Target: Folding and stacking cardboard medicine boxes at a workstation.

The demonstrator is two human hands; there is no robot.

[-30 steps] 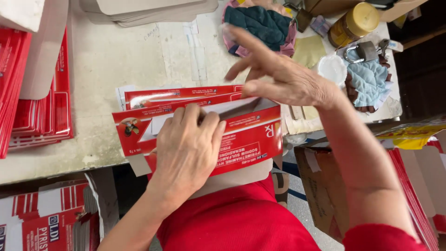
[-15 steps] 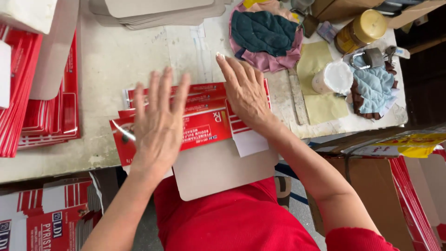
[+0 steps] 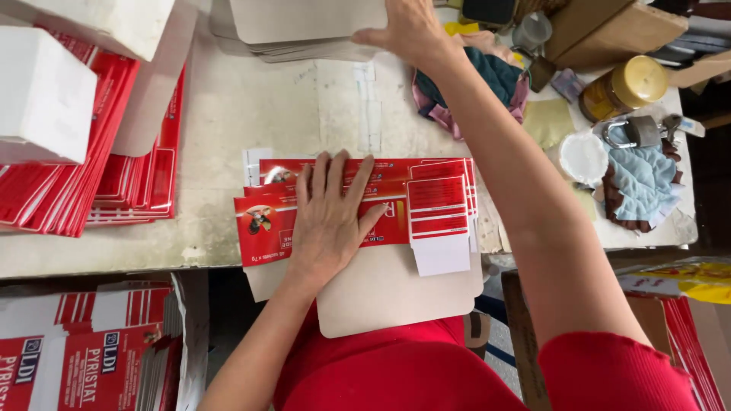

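Left hand (image 3: 329, 215) is pressing flat, fingers spread, on the red cartons (image 3: 358, 205) lying at the near edge of the table (image 3: 228, 122); right hand (image 3: 411, 30) is reaching to the table's far side, fingers closing on grey card sheets (image 3: 304, 23); brown jar (image 3: 626, 87) is standing right of the cartons

- A red top is worn, seen low in the view.
- A short red sleeve (image 3: 609, 369) is seen on the right arm.
- The left hand (image 3: 329, 217) and right hand (image 3: 407, 30) are bare, with no rings seen.
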